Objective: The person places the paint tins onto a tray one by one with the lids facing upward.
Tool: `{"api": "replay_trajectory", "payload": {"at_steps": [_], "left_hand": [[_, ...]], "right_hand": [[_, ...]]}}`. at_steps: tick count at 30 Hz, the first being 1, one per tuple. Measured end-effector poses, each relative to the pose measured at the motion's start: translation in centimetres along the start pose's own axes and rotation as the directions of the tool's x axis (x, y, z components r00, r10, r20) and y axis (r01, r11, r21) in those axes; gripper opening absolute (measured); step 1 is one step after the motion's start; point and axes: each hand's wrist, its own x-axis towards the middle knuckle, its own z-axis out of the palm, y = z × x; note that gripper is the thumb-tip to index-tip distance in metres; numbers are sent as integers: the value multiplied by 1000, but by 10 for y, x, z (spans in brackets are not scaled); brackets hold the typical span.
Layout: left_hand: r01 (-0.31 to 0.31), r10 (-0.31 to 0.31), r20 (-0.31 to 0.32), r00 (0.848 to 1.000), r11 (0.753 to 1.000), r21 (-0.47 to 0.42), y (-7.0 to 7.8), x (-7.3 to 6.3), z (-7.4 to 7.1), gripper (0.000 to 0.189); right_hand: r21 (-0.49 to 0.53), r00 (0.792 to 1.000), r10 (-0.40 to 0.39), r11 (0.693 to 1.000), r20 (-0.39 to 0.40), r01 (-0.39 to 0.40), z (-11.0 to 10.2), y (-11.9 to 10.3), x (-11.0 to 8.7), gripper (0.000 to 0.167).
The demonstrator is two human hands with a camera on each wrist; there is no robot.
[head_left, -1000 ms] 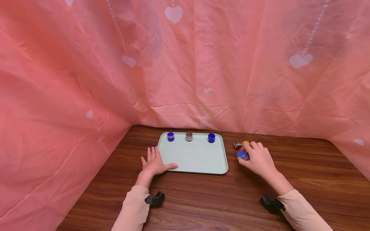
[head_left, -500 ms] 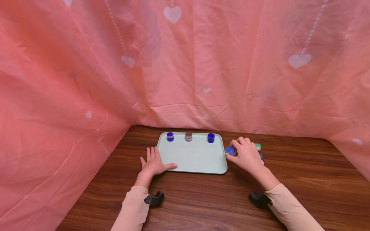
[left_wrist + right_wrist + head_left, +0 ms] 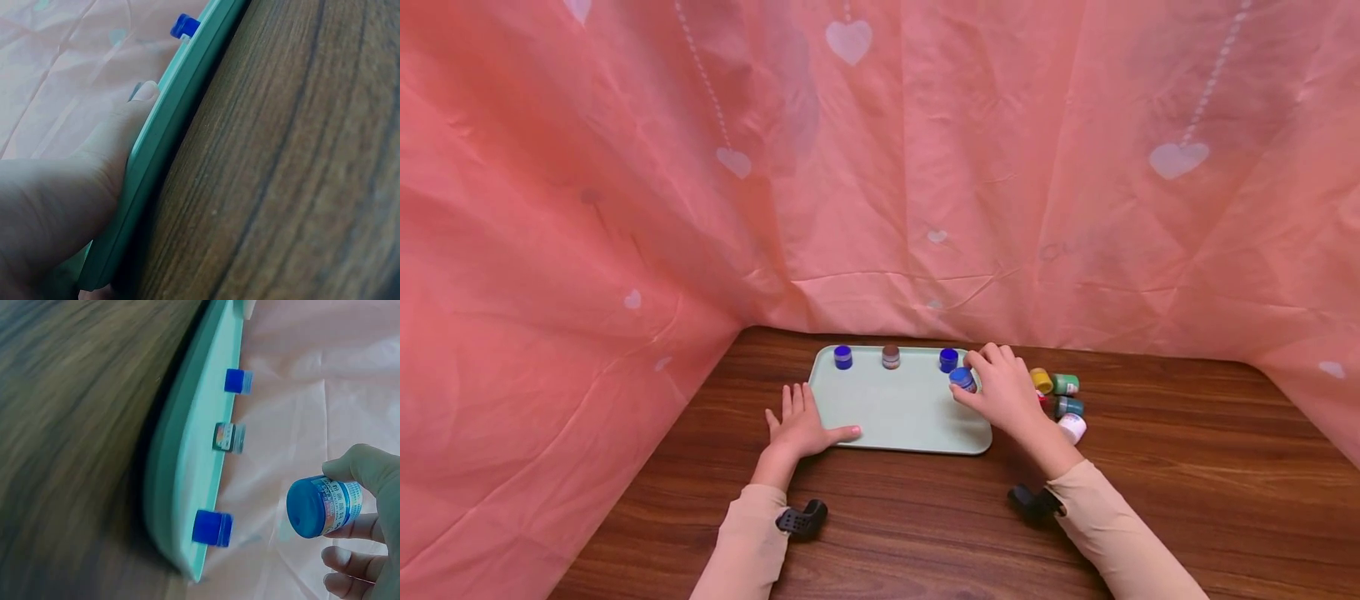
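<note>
A small blue paint jar (image 3: 325,505) with a printed label is pinched between the thumb and fingers of my right hand (image 3: 1002,392), over the right part of the pale green tray (image 3: 887,417). Along the tray's far side stand a dark blue jar (image 3: 843,357), a brown-lidded jar (image 3: 891,357) and another dark blue jar (image 3: 948,360), the last just beyond the held one. My left hand (image 3: 801,429) rests at the tray's near left corner, fingers spread and straight, the thumb lying over the near rim.
Right of the tray is a group of jars: a yellow one (image 3: 1041,381), a green one (image 3: 1066,384), a teal one (image 3: 1069,407) and a white one (image 3: 1072,428). A red one is mostly hidden by my right hand. A pink curtain (image 3: 880,208) hangs behind the wooden table (image 3: 895,517).
My right hand has carried the blue paint jar leftward from the group of jars to over the tray, uncovering the jars at right. My left hand stays in place.
</note>
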Motion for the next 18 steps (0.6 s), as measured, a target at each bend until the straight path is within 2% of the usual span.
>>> {"api": "replay_trajectory", "payload": {"at_steps": [18], "left_hand": [[11, -11, -1, 1000, 1000, 13, 3, 0, 2, 136]], "right_hand": [[113, 998, -13, 993, -61, 20, 17, -48, 31, 36]]}}
